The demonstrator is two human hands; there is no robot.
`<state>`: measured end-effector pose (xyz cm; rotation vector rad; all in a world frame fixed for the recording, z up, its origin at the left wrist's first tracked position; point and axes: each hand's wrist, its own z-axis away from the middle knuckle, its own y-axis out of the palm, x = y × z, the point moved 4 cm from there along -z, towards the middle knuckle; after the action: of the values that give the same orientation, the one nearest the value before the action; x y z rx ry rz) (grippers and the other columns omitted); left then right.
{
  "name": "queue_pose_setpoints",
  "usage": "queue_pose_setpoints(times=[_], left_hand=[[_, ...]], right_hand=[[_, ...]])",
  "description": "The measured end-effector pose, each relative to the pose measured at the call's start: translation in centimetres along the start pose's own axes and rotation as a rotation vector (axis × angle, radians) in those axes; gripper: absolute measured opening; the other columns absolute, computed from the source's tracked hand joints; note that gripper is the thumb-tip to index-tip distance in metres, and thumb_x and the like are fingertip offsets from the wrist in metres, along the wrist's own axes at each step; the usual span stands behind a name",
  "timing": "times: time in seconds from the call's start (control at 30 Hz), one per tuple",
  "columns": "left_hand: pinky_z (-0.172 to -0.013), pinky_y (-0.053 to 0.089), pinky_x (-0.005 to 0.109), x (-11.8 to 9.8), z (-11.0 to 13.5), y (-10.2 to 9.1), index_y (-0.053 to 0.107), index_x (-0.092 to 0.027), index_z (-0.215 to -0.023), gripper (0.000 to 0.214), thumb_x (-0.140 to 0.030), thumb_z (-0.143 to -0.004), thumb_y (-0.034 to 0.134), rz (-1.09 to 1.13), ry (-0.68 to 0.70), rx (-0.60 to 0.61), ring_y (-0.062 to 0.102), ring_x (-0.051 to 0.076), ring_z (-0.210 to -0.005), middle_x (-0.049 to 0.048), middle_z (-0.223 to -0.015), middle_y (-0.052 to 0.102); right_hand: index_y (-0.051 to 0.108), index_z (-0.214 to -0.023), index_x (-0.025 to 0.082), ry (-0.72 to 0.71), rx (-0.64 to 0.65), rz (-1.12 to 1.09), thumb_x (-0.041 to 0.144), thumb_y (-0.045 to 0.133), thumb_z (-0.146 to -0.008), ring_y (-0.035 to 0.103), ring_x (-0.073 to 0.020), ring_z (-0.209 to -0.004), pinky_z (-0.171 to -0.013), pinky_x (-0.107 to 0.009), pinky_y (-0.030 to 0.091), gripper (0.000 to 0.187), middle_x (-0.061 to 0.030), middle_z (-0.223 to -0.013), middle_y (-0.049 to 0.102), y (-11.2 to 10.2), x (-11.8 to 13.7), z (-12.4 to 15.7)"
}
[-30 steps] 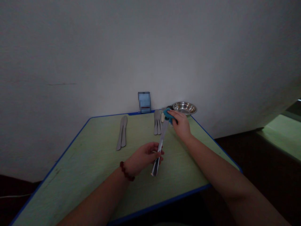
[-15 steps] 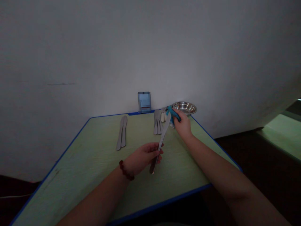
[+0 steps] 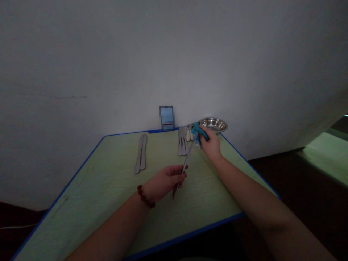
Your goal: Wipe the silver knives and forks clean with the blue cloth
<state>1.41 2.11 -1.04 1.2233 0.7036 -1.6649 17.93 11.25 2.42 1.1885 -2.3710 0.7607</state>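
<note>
My left hand (image 3: 170, 178) is closed round the handle of a metal table knife (image 3: 188, 156). The blade slants up and away to the right, seen nearly edge-on. In my right hand (image 3: 212, 144) is a bunched blue cloth (image 3: 199, 131), which is at the blade's tip; whether it touches the blade I cannot tell. Just left of the cloth lie several pieces of grey metal cutlery (image 3: 182, 143) side by side, with white-handled cutlery (image 3: 189, 135) next to them, partly hidden by the cloth. Two more table knives (image 3: 140, 154) lie together on the left of the table.
A shiny steel bowl (image 3: 214, 124) stands at the far right corner of the blue-edged table (image 3: 108, 188). At the back, a phone-like device (image 3: 167, 118) with a blurred screen leans against the wall (image 3: 108, 65).
The knife in my left hand has turned about its length, so its blade now shows edge-on instead of its flat side. My right hand with the cloth has hardly moved.
</note>
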Motion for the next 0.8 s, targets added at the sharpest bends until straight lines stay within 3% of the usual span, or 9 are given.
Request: queue_pose_setpoints(times=[0.43,0.8], left_hand=[[-0.055,0.035,0.024,0.48,-0.21,0.28,0.053,-0.010,-0.096,0.031,-0.017,-0.066,0.056,0.191,0.029,0.066,0.047,0.007,-0.056,0.0017,-0.075,0.054],[-0.050,0.036,0.022,0.22,-0.24,0.15,0.057,-0.012,-0.090,0.021,-0.012,-0.071,0.049,0.223,0.031,-0.026,0.048,0.006,-0.049,-0.0002,-0.066,0.054]], right_hand=[[0.055,-0.103,0.022,-0.027,0.004,-0.016,0.012,0.044,-0.071,0.053,-0.0163,-0.095,-0.086,-0.036,0.039,0.035,-0.0034,-0.101,0.060,-0.06,0.39,0.04],[0.054,-0.104,0.023,-0.150,0.079,0.118,0.009,0.042,-0.072,0.050,-0.0152,-0.099,-0.088,-0.035,0.037,0.037,-0.0021,-0.106,0.058,0.01,0.76,0.14]])
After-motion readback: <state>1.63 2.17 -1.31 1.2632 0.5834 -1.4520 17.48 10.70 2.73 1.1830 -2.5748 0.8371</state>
